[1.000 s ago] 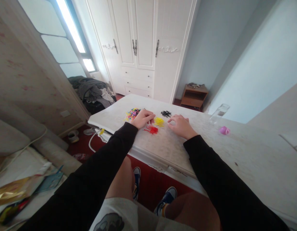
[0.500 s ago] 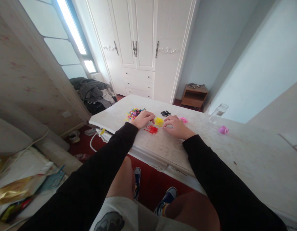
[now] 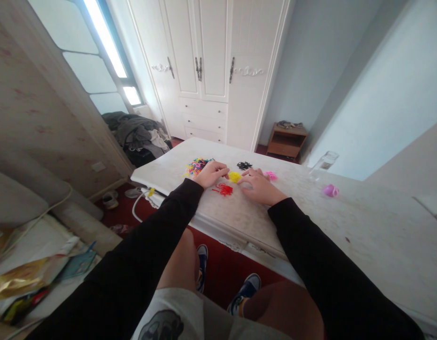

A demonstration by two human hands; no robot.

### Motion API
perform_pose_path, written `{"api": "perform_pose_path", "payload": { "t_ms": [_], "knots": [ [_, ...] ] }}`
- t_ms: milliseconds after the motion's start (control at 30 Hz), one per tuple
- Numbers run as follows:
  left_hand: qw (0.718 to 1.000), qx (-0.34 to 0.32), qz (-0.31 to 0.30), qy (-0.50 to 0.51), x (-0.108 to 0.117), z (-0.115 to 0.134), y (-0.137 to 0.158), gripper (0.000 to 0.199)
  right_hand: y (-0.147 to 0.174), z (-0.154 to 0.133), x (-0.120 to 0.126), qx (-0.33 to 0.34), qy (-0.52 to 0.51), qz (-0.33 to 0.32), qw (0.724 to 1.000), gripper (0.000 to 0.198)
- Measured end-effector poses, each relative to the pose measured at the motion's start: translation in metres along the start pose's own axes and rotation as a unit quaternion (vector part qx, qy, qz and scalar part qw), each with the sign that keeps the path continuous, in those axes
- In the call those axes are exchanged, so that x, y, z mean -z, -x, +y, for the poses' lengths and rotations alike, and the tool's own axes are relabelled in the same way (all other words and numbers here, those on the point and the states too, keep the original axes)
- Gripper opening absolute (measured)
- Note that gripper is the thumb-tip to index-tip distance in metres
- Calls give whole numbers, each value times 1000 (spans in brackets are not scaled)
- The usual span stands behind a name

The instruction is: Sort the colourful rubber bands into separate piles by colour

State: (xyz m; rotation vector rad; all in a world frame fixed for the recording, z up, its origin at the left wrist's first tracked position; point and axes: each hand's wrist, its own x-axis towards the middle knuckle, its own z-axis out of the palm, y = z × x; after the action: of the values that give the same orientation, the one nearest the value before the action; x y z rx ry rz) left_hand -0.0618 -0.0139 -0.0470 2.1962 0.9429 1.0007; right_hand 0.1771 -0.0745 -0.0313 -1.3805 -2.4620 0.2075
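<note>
Left hand (image 3: 209, 175) and right hand (image 3: 260, 187) low over a pale table (image 3: 367, 222).
Between their fingertips lies the yellow pile (image 3: 234, 177), with the red pile (image 3: 224, 189) on its near side and the mixed-color pile (image 3: 196, 166) beside the left hand (whether either hand pinches anything, I cannot tell).

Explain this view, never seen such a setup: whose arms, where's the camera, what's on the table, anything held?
No machine here: those are a person's bare hands in black sleeves. One camera, worn on the head, looks forward and down. On the white table lie a mixed-colour heap of thin, stringy pieces and single-colour piles: red, yellow, black and pink. Farther right are a clear container and a purple-pink object. The left hand is beside the mixed heap; the right hand has its fingertips near the yellow pile. Whether either holds a piece is too small to tell.
</note>
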Motion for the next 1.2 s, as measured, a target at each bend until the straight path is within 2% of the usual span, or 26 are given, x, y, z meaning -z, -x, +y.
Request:
{"api": "perform_pose_path", "payload": {
  "t_ms": [100, 267, 333, 433, 533, 633, 767, 967, 1200],
  "knots": [
    [999, 0, 31, 3, -2, -2, 0, 35, -2, 4, 1, 4, -9, 29, 1000, 25],
    [990, 28, 134, 32, -2, -5, -3, 26, 0, 8, 5, -26, -7, 70, 997, 22],
    [983, 45, 180, -4, 9, -7, -3, 24, 1, 10, 7, -42, -5, 90, 995, 22],
    [963, 76, 236, -104, 37, -15, 4, 18, 1, 13, 10, -63, -6, 118, 991, 21],
    [955, 109, 213, -178, 66, -28, 16, 13, 1, 15, 11, -74, -5, 125, 989, 21],
    [955, 115, 155, -224, 80, -39, 28, 16, 0, 15, 11, -66, -4, 121, 990, 21],
    [956, 113, 108, -249, 80, -48, 36, 20, 0, 16, 9, -56, -2, 113, 992, 22],
    [951, 106, 138, -255, 78, -49, 37, 14, 1, 18, 8, -57, 3, 102, 993, 23],
    [948, 129, 103, -273, 76, -48, 37, 15, 1, 19, 6, -53, 1, 83, 995, 23]
  ]
}}
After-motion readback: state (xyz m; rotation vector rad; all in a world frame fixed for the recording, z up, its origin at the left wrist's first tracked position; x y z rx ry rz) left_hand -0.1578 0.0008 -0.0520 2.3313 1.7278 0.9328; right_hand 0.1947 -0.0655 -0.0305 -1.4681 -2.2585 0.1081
